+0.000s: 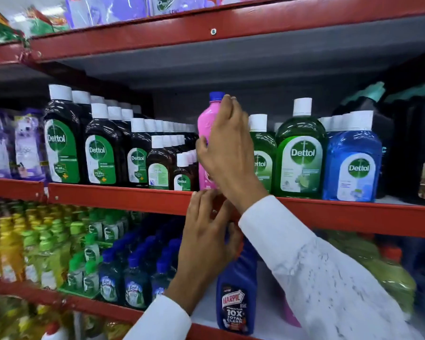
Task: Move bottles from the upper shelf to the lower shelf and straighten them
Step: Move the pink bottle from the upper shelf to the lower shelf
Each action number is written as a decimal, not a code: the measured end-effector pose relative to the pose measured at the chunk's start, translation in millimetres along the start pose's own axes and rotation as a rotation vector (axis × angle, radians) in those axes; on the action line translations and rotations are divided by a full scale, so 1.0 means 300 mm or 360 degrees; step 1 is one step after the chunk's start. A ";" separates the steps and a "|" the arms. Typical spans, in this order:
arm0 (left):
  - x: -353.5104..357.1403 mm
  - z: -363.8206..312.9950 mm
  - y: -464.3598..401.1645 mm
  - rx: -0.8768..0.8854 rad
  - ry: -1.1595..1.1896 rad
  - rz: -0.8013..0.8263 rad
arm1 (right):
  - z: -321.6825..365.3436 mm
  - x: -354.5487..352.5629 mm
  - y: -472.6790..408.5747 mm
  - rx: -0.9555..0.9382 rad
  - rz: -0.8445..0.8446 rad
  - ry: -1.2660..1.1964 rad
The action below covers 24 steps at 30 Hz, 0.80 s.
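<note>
Head view: red metal shop shelving (pixel 123 196) with grey boards, densely stocked. Tall pink plastic bottle with blue cap (pixel 206 133) stands upright on the upper shelf among dark and green Dettol bottles (pixel 299 153). Right hand (pixel 227 153) wraps it, fingers curled. Left hand (pixel 206 239), below, grips the neck of a blue Harpic bottle (pixel 236 300) on the lower shelf.

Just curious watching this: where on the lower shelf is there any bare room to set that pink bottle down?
Beside the blue Harpic bottle, on its right, white lower shelf floor shows bare under the right sleeve. Left of it, blue-capped bottles stand packed tight.
</note>
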<state>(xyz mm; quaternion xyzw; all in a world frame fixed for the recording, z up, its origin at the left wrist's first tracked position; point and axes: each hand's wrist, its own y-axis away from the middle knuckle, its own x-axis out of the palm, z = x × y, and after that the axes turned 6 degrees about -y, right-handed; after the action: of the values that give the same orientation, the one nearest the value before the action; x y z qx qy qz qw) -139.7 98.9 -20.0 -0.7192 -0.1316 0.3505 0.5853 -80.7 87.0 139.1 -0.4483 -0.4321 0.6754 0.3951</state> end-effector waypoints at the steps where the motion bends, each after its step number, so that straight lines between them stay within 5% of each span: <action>1: 0.003 -0.001 0.002 -0.0011 0.0022 -0.0008 | 0.005 0.014 -0.018 0.0009 0.0021 0.0029; 12: 0.018 0.011 0.010 0.0010 0.0050 -0.0009 | 0.026 0.041 -0.036 -0.0097 -0.0054 -0.0174; 19: 0.024 -0.010 0.020 -0.0075 -0.0037 -0.0031 | 0.058 -0.186 -0.029 -0.0235 -0.0392 -0.0551; 24: 0.022 -0.042 0.016 -0.0095 -0.0063 -0.0091 | -0.026 -0.397 0.062 -0.0193 -0.0383 -0.0704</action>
<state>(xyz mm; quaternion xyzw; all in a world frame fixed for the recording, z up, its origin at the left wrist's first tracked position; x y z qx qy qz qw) -127.6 92.0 -25.9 -0.7252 -0.1739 0.3437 0.5707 -42.1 -26.7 151.2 -0.2578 -0.5981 0.6780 0.3409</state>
